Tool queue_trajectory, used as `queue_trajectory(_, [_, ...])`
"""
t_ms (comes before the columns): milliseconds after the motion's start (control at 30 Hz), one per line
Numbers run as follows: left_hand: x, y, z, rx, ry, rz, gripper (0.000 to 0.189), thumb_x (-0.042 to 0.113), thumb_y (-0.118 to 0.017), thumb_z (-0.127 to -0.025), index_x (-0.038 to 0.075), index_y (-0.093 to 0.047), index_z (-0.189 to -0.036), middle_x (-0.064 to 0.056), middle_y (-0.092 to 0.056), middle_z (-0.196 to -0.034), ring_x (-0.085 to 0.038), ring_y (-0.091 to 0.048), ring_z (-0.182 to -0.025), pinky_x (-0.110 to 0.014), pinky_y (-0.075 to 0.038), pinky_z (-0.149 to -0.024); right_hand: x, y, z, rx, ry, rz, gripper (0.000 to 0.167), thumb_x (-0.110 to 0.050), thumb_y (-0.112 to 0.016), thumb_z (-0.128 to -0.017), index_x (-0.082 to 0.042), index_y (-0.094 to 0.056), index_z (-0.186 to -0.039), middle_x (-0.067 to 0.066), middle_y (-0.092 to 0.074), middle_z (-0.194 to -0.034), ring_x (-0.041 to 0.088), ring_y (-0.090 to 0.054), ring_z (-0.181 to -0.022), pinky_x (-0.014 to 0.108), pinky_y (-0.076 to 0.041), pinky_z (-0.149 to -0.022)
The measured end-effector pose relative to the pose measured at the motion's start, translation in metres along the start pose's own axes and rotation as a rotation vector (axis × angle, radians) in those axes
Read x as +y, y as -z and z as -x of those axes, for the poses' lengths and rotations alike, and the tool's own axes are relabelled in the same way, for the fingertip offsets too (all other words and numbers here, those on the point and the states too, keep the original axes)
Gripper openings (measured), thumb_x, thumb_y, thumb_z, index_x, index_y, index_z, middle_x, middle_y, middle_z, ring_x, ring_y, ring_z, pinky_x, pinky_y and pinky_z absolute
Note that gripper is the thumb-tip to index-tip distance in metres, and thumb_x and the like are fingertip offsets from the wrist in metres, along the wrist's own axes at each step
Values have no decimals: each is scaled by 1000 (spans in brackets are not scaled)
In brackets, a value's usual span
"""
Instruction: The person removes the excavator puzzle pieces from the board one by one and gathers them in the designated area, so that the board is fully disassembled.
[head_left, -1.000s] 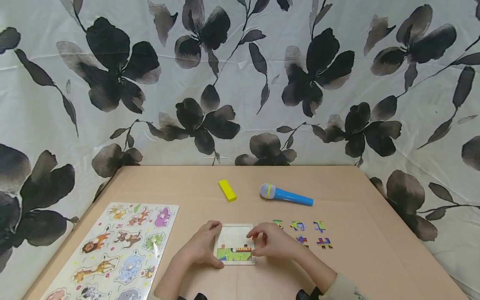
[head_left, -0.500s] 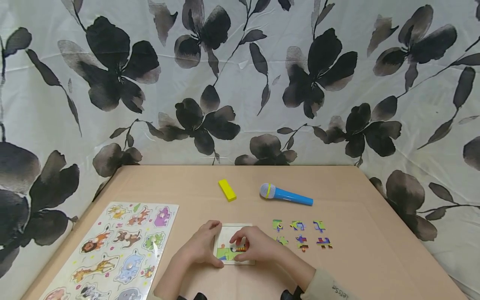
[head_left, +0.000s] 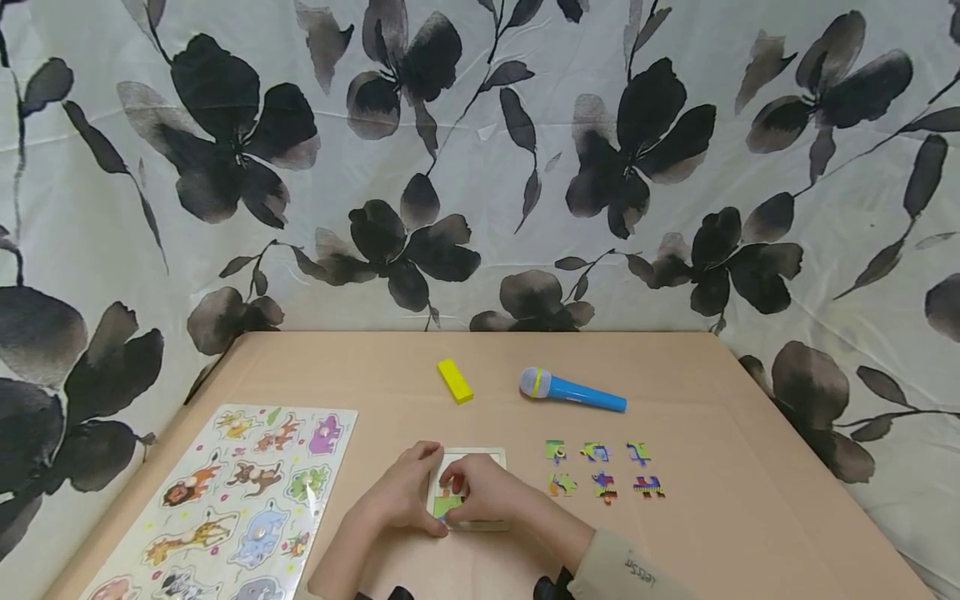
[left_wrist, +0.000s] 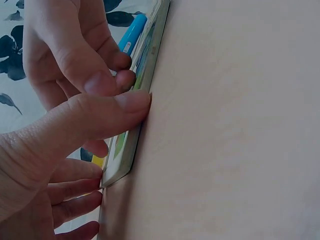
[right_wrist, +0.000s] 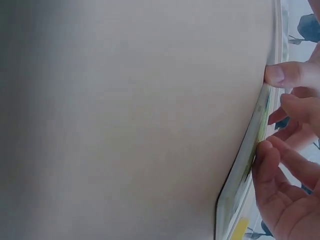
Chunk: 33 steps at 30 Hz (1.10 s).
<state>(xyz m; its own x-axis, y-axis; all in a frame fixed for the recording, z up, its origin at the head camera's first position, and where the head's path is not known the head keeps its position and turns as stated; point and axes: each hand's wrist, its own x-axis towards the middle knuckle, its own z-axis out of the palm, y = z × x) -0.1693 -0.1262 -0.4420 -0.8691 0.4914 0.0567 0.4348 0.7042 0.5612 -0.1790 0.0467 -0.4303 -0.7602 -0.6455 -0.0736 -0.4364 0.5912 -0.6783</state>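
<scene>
A small pale puzzle tray (head_left: 491,525) lies near the front of the table, with green puzzle pieces (head_left: 444,506) fitted along its lower part. My left hand (head_left: 403,492) holds the tray by its left side, thumb at the near corner and fingers along the far side. In the left wrist view, that thumb lies across the tray's edge. My right hand (head_left: 483,490) is over the tray, fingers bent, fingertips touching the pieces at the lower left. It covers most of the picture. Several loose puzzle pieces (head_left: 603,487) lie in two rows to the right.
A blue toy microphone (head_left: 585,394) and a yellow block (head_left: 454,381) lie farther back on the table (head_left: 750,517). An animal sticker sheet (head_left: 262,442) covers the left side. A flower-printed cloth (head_left: 510,192) hangs behind the table.
My right hand has slid left across the tray, from its right edge to its lower left, uncovering the loose pieces. My left hand and the tray have stayed in place.
</scene>
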Motion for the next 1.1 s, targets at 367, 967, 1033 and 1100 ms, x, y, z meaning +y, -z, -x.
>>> queue_trajectory(367, [-2, 1, 1, 1, 13, 13, 102, 26, -89, -46, -14, -42, -128, -22, -42, -129, -37, -39, -119, -47, -36, -99, -10, -5, -5, 32, -25, 130, 27, -11, -82, -65, -5, -63, -83, -4, -48, -64, 2, -39, -60, 13, -37, -55])
queue_trajectory(967, [0, 0, 1, -16, 13, -6, 101, 28, -88, -48, -15, -42, -127, -22, -42, -129, -36, -39, -119, -47, -36, -99, -7, -5, -4, 46, -26, 45, 31, -3, -82, -61, -5, -60, -83, -3, -52, -66, 1, -42, -56, 13, -41, -53])
queue_trajectory(1033, [1, 1, 1, -16, 12, -7, 101, 29, -88, -49, -14, -42, -127, -22, -42, -129, -36, -39, -119, -47, -36, -98, -6, -4, -5, 49, -17, 46, 31, -2, -83, -60, -5, -61, -82, -4, -52, -64, 0, -43, -53, 13, -42, -51])
queue_trajectory(1100, [1, 1, 1, -19, 10, -3, 100, 29, -88, -49, -14, -42, -127, -23, -41, -129, -37, -39, -119, -48, -36, -98, -6, -4, -5, 50, -11, 54, 31, -2, -83, -58, -4, -63, -82, -4, -53, -63, -1, -43, -53, 12, -42, -50])
